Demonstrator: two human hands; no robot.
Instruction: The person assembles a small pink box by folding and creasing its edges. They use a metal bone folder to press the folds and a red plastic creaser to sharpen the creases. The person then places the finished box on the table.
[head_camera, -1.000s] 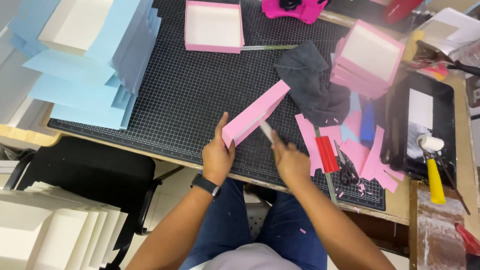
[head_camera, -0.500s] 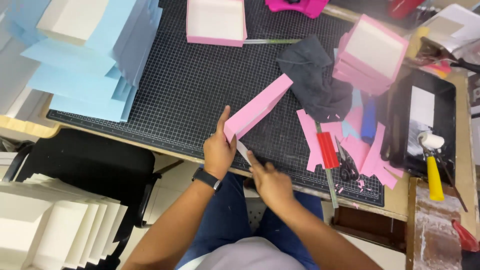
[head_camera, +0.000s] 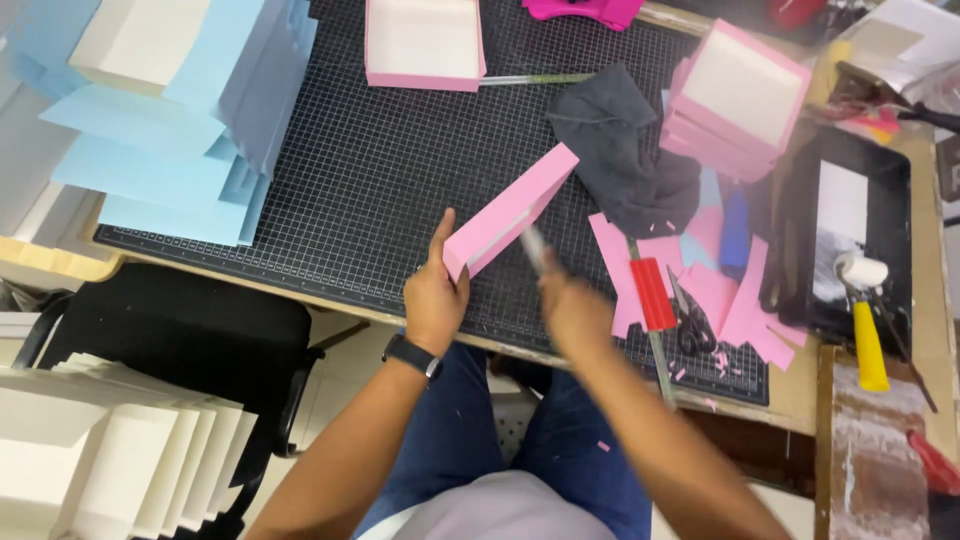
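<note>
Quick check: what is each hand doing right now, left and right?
Left hand: closed on the pink box, held tilted above the cutting mat.
Right hand: motion-blurred, closed on a thin tool at the box.

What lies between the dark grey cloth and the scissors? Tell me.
In the head view, pink paper offcuts and a red-handled tool lie between the dark grey cloth and the scissors.

Two hands (head_camera: 435, 300), one scissors (head_camera: 688, 325), one yellow-handled roller (head_camera: 865, 320), one grey cloth (head_camera: 620, 160).

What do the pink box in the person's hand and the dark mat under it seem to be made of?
Pink box: likely paper-covered cardboard, matte, with crisp folded edges and a pale inside. Dark mat: probably a rubbery cutting mat, matte, printed with a fine pale grid.
</note>
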